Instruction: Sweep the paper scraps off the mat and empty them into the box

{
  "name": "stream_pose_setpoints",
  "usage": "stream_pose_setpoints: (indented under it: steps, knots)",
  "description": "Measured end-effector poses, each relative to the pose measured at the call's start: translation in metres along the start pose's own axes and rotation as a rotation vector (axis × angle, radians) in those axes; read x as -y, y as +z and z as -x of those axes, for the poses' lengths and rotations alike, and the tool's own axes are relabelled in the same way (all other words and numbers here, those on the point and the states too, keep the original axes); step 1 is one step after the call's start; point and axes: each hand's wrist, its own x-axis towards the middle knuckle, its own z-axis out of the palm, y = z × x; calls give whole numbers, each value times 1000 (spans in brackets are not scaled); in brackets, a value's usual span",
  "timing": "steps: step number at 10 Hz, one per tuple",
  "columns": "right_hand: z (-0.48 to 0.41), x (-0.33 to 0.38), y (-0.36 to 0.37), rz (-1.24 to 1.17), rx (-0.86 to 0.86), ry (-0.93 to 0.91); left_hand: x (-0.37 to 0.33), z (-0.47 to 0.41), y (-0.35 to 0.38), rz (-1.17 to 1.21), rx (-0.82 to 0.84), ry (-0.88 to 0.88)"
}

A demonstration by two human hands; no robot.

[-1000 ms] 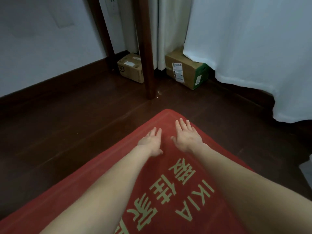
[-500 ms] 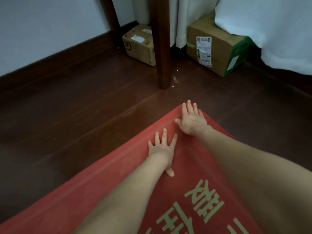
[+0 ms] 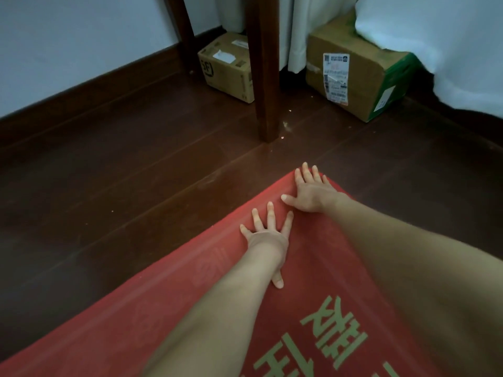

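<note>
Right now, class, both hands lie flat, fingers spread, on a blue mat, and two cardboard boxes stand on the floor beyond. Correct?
No: the head view shows a red mat, not blue. The left hand and right hand lie flat on it, fingers spread; the smaller box and larger box stand on the floor beyond.

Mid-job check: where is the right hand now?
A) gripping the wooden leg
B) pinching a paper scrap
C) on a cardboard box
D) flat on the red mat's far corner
D: the right hand lies palm down, fingers straight and spread, at the far corner of the red mat.
</note>
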Motion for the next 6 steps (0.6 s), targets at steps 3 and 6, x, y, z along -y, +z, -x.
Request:
stream_pose_setpoints:
  steps: [3, 6]
  knots:
    - [88, -12, 13, -126, 44, -17, 6, 22, 1, -13, -109, 6]
    - [198, -6, 4, -83, -25, -100, -15, 109, 43, 11, -172, 52]
